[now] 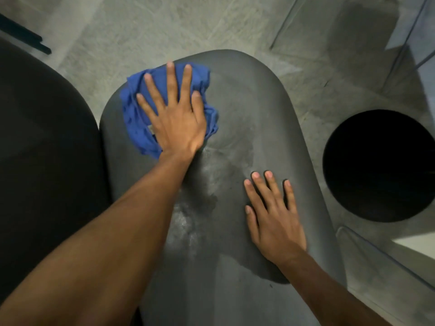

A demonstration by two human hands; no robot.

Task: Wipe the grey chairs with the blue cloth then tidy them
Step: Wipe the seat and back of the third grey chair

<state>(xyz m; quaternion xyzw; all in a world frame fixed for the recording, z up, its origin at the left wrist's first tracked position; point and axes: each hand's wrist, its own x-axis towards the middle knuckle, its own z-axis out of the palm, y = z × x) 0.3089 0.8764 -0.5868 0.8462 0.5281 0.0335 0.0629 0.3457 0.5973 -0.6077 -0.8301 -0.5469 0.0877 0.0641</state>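
Grey chair [247, 114]: fills the middle of your view, its rounded far edge toward the tiled floor [141, 27]. Pale, streaky marks run down the centre of its surface toward you.

Blue cloth [138, 118]: crumpled, lying on the far left part of the chair, reaching its left edge.

Your left hand [176, 118]: flat on top of the cloth, fingers straight and spread, pressing it against the chair; nothing is gripped.

Your right hand [273, 222]: released, palm down with straight fingers, resting directly on the near right part of the chair, well apart from the cloth.

Second chair [42, 137]: darker, just beside the first on the left.

Round black base [376, 165]: on the floor to the right of the chair.

Glass edges [400, 43]: far right, and another at the near right.
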